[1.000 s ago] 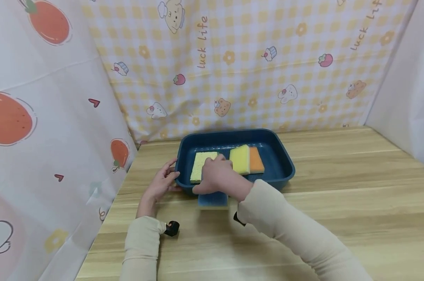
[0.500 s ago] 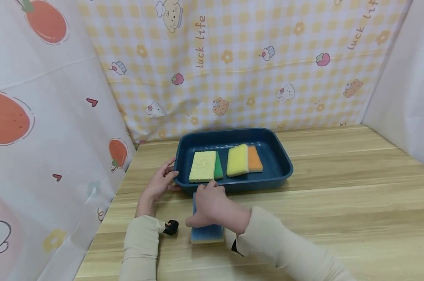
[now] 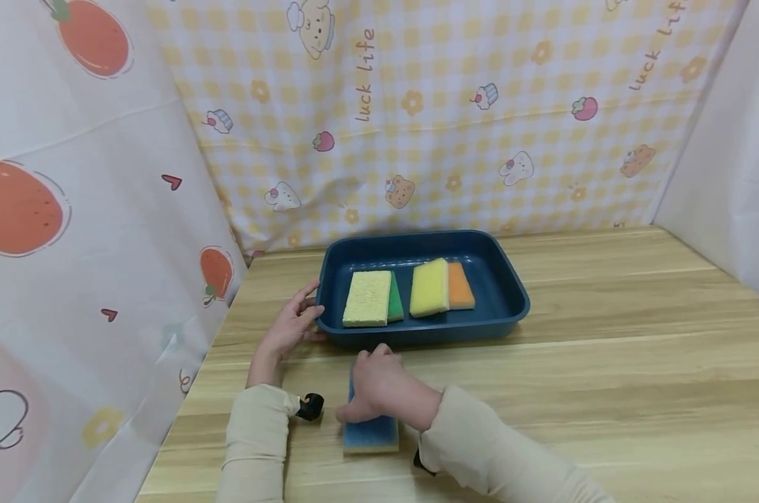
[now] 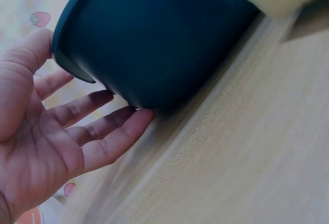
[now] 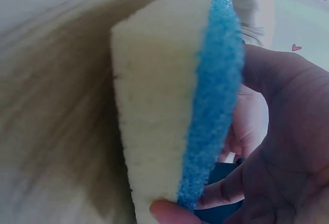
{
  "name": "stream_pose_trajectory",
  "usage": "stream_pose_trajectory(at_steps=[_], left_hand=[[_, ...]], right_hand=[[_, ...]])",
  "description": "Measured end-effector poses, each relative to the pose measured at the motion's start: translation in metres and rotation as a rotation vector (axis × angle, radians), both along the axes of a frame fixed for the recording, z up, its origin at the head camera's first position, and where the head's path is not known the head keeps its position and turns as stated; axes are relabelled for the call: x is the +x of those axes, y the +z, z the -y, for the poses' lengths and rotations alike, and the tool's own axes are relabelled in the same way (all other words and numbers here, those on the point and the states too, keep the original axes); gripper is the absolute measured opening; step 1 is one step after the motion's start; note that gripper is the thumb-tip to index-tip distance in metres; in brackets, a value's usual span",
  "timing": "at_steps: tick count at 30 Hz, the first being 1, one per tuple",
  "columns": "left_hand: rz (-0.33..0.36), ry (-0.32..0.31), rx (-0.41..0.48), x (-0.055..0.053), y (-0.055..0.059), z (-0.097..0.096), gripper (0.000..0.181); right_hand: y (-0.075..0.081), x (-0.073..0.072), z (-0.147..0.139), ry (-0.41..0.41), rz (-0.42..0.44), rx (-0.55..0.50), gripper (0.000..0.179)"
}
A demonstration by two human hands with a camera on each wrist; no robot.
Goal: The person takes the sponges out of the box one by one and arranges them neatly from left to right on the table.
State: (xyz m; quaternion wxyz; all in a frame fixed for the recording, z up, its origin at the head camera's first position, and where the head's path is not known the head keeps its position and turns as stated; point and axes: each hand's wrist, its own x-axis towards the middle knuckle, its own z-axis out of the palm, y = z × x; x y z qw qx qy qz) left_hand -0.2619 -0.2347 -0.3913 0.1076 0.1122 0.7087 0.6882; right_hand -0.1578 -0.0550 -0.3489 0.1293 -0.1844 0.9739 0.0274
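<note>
My right hand (image 3: 385,384) pinches a blue sponge (image 3: 369,436) in front of the basin. In the right wrist view, the sponge (image 5: 169,95) shows a cream foam layer under its blue face, with fingers at its edges. Whether it touches the table is unclear. My left hand (image 3: 288,325) holds the left end of a dark blue rectangular basin (image 3: 429,335). In the left wrist view the thumb hooks at the basin's rim (image 4: 59,39) and the fingers touch its outer wall. Inside lie a pale yellow sponge (image 3: 366,297) overlapping a green one (image 3: 395,300), and a yellow sponge (image 3: 428,288) leaning on an orange one (image 3: 460,286).
The wood-grain table (image 3: 605,335) extends to the right of the basin. A checked, printed cloth (image 3: 448,140) hangs just behind it. A white cloth with fruit prints (image 3: 128,244) closes off the left side, and a plain white sheet (image 3: 725,154) hangs at right.
My right hand has carried the blue sponge from over the basin's front rim toward me and lower, uncovering the green sponge. My left hand stays on the basin.
</note>
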Motion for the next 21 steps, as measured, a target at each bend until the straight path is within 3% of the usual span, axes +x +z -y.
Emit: stream_pose_trajectory(at_steps=[21], left_hand=[[-0.011, -0.002, 0.002, 0.0023, 0.0003, 0.0006, 0.055]], right_hand=[[-0.0087, 0.0023, -0.002, 0.0, 0.032, -0.04, 0.097]])
